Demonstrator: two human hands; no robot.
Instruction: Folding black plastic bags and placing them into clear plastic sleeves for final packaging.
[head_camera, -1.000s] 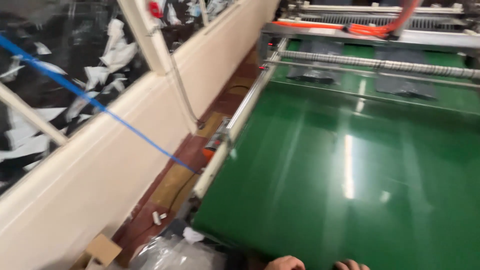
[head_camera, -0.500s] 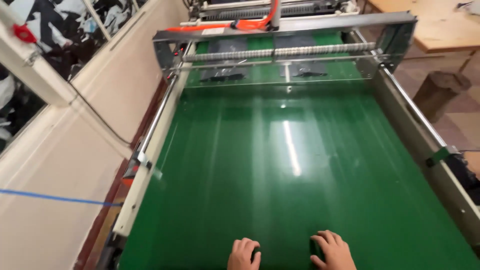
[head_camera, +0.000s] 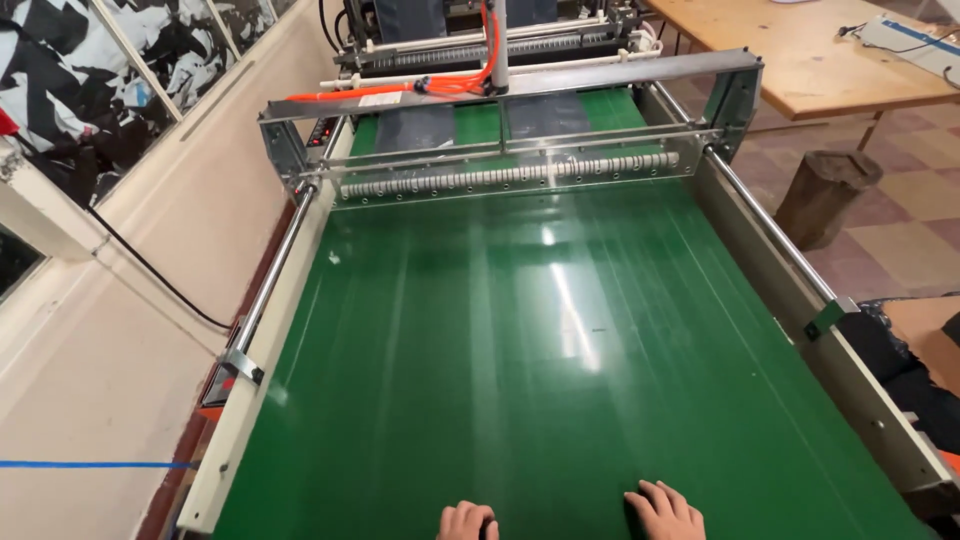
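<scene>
A wide green conveyor belt (head_camera: 520, 350) runs away from me between two cream side rails. At its near edge my left hand (head_camera: 468, 522) rests on the belt with fingers curled; only the knuckles show. My right hand (head_camera: 664, 512) lies a little to the right, fingers spread flat on the belt. Neither hand holds anything that I can see. At the far end a metal frame with a perforated roller (head_camera: 510, 175) crosses the belt, and two dark plastic sheets (head_camera: 480, 125) lie side by side behind it.
A cream wall (head_camera: 120, 330) with a black cable and blue tape runs along the left. A wooden table (head_camera: 800, 50) and a dark stump (head_camera: 825, 195) stand at the right on a tiled floor. Orange hoses (head_camera: 440, 85) cross the frame's top.
The view has swung from the left wall to centre on the belt and tilted up a little. Both hands stay at the belt's near edge.
</scene>
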